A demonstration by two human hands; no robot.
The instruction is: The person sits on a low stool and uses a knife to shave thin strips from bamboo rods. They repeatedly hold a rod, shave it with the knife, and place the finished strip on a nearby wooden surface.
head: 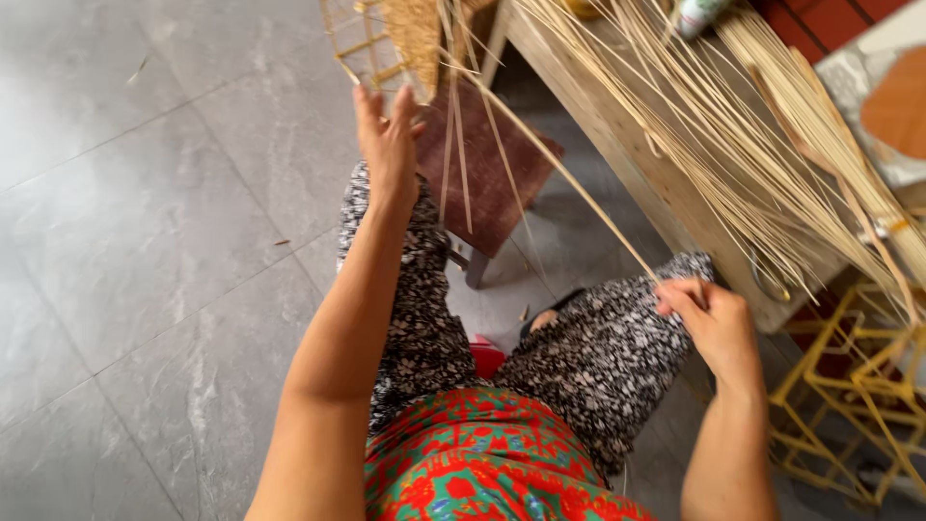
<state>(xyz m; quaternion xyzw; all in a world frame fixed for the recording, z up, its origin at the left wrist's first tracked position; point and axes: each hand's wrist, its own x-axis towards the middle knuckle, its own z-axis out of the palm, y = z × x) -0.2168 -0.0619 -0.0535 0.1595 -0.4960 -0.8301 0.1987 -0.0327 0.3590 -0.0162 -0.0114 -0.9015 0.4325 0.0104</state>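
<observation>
Seated person, head view looking down. Nearest: red-and-green patterned top, then black-and-white speckled trousers over both knees, a bit of red stool showing between the legs.

Right hand sits over the right knee, fingers curled narrow, pinching the near end of one thin cane strip. The strip runs taut, diagonally up and left from that hand toward the woven piece at top centre.

Left hand is stretched forward past the left knee, fingers spread wide and pointing up, palm away from camera, just under the woven piece. Cannot tell if the fingertips touch it or a strand; nothing clearly gripped.

Floor: large grey stone-look tiles with pale veining and thin grout lines, a few small scraps lying on them. Beyond the knees, a low dark-red stool with pale legs stands on the floor, loose strands hanging in front of it.

Right side: plain light wooden bench running diagonally, a thick bundle of cane strips lying across it and overhanging its near edge. Strips are pale straw-yellow, long, flat, thin, fanned out. Yellow wire frame stands on the floor under the bench end, far right.

Woven piece: tan, tight weave, cut off by the top edge, with a pale open cane frame beside it on the left.
</observation>
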